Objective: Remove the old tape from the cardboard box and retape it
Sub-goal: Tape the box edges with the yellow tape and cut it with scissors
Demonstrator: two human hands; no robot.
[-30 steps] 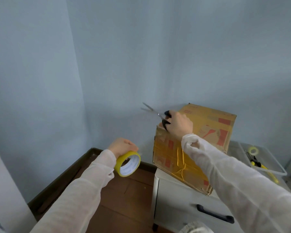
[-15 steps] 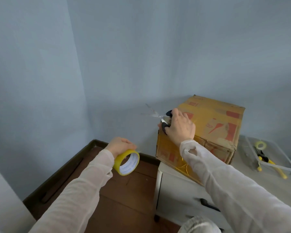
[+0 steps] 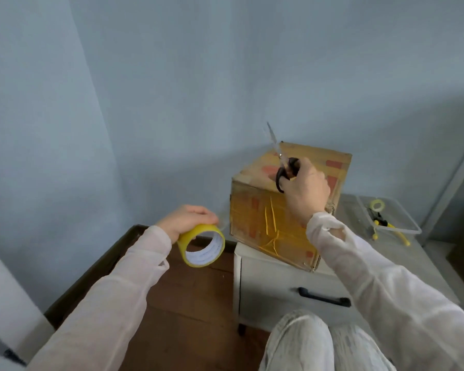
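- Left hand (image 3: 188,219) wrapped over the top of a yellow tape roll (image 3: 202,246), fingers closed on its outer rim; the white inner core faces the camera.
- The roll hangs over the brown wood floor (image 3: 188,303), left of the counter (image 3: 273,287) and apart from it.
- A faint clear strip seems to run from the roll toward the box's lower left corner; too thin and blurred to be sure.
- Right hand (image 3: 307,190) closed through the black handles of a pair of scissors (image 3: 284,167); blades point up and away, blurred, and whether they are parted cannot be told.
- Cardboard box (image 3: 257,215) sits on the counter directly under and beyond the right hand, tilted so one corner points toward the camera.
- Near face of the box, below the right wrist, carries yellow tape in wrinkled strips, with red print showing through; red marks also on the top flaps.
- The box's near bottom corner reaches the counter's front edge.
- Counter is a white cabinet with a black drawer handle (image 3: 324,297) on its front, below the right forearm.
- Right of the right hand, on the same counter, a clear tray (image 3: 410,223) holds a small yellow tape ring (image 3: 377,204) and a yellow-and-black tool (image 3: 383,223).
- Both sleeves are pale and sheer; a light trouser knee (image 3: 303,341) shows at the bottom edge.
- Hands are well apart, each clamped on its own item.
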